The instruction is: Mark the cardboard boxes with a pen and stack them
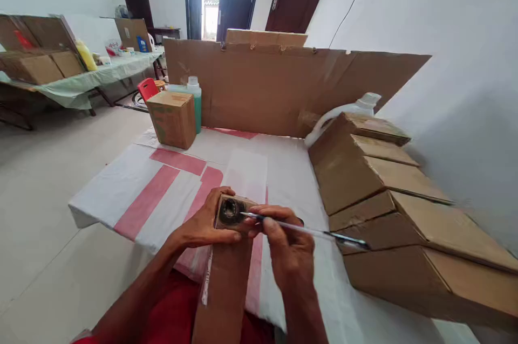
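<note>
At the tabletop's (121, 193) near edge, the left hand (206, 228) grasps the top end of a long, narrow cardboard box (226, 274), its end face showing a dark round opening. The right hand (289, 249) pinches a thin metal-handled tool (307, 229), tip at the opening. Stacked brown cartons (384, 198) line the right edge; a small cube-shaped carton (172, 117) stands by the far left corner.

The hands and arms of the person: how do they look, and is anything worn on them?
Both the left hand and the right hand are bare: no gloves, and no rings, watch or bracelet can be seen. The forearms are uncovered too, with no sleeve reaching them. Red clothing shows below, between the arms.
</note>
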Tool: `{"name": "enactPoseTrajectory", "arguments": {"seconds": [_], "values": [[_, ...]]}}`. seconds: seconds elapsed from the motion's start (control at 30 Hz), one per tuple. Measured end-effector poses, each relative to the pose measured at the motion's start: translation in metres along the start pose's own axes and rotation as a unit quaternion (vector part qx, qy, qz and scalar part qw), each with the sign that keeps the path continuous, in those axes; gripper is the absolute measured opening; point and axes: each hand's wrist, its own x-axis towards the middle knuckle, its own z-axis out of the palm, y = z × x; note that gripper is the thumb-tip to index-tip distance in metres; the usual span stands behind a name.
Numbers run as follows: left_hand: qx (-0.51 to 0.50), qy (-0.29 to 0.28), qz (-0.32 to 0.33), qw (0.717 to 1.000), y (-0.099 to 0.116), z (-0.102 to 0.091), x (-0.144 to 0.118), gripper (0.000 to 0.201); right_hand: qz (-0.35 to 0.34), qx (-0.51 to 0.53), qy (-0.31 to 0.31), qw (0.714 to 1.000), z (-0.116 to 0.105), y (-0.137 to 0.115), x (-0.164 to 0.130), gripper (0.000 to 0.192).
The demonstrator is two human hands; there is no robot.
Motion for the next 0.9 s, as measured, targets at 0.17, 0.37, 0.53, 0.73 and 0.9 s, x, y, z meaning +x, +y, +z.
{"name": "enactPoseTrajectory", "arguments": {"seconds": [0.17, 0.37, 0.53, 0.73, 0.9], "values": [[0.021, 0.026, -0.007, 0.999, 0.003, 0.001, -0.006, 0.081, 0.017, -0.018, -0.049, 0.998, 0.014, -0.003, -0.003, 0.009], [0.047, 0.032, 0.017, 0.998, -0.003, -0.001, -0.005, 0.087, 0.023, -0.07, -0.042, 0.996, 0.004, -0.009, -0.002, 0.015], [0.068, 0.026, 0.018, 0.997, 0.0, -0.004, -0.008, 0.082, 0.077, -0.113, 0.049, 0.989, -0.031, 0.003, 0.018, 0.027], [0.056, 0.032, -0.001, 0.998, 0.006, -0.004, -0.011, 0.082, 0.231, -0.467, -0.059, 0.851, -0.063, 0.068, 0.029, 0.023], [0.073, 0.03, 0.005, 0.997, 0.007, -0.006, -0.011, 0.078, 0.288, -0.551, -0.108, 0.776, -0.056, 0.099, 0.008, 0.02]]}}
